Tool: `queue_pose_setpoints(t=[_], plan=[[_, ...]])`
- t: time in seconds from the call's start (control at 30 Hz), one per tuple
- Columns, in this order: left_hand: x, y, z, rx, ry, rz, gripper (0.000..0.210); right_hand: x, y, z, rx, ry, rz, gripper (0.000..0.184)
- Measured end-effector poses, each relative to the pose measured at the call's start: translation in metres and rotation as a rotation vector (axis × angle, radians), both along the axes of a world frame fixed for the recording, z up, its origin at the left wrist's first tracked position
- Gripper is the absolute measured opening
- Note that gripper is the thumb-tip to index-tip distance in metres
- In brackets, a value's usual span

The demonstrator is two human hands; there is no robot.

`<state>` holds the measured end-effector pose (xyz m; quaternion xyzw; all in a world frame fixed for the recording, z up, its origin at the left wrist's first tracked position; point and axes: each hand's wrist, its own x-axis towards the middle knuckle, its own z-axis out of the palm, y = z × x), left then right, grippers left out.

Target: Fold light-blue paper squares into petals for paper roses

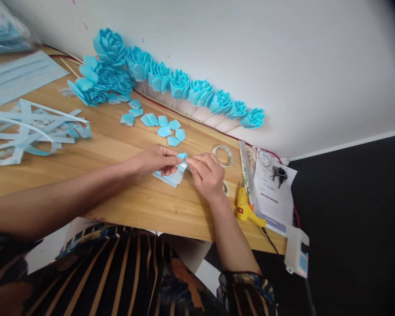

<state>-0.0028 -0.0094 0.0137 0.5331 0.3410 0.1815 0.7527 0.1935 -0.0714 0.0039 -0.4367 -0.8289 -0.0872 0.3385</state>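
Between the fingertips of my left hand (163, 160) and my right hand (206, 172) is a small blue folded petal (182, 166), made of thin sheet material like that of face masks. Both hands pinch it, the left on its left side and the right on its upper right. Just beneath them, a small stack of pale blue cut sheets (173, 178) lies on the table, partly covered by my left hand. Beyond my hands several folded blue petals (164, 131) are spread over the wood.
Blue flowers on sticks (179, 83) lean along the wall. Cut strips (36, 131) heap at left, near a flat pale blue sheet (26, 74). At right are a tape roll (231, 156), a yellow glue gun (245, 208) with a cord, papers (273, 197) and keys (279, 174).
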Motion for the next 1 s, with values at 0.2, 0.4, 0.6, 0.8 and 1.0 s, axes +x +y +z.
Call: queue_pose_setpoints(t=[0.2,0.4,0.6,0.8,1.0], plan=[[0.001,-0.001,-0.001,-0.091,-0.074,0.052,0.026,-0.002,-0.003,0.005,-0.064,0.018,0.023,0.028],[0.000,0.002,-0.002,0.091,-0.016,0.014,0.030,-0.003,-0.003,0.003,-0.239,0.340,-0.083,0.033],[0.002,0.001,-0.006,0.236,-0.012,0.021,0.023,-0.005,-0.001,-0.007,-0.637,0.668,0.001,0.038],[0.002,-0.001,-0.009,0.331,0.005,0.016,0.026,-0.010,0.000,-0.012,-0.723,0.757,0.017,0.046],[0.002,-0.003,-0.007,0.362,0.045,0.012,0.022,-0.010,0.001,-0.013,-0.707,0.781,-0.024,0.043]])
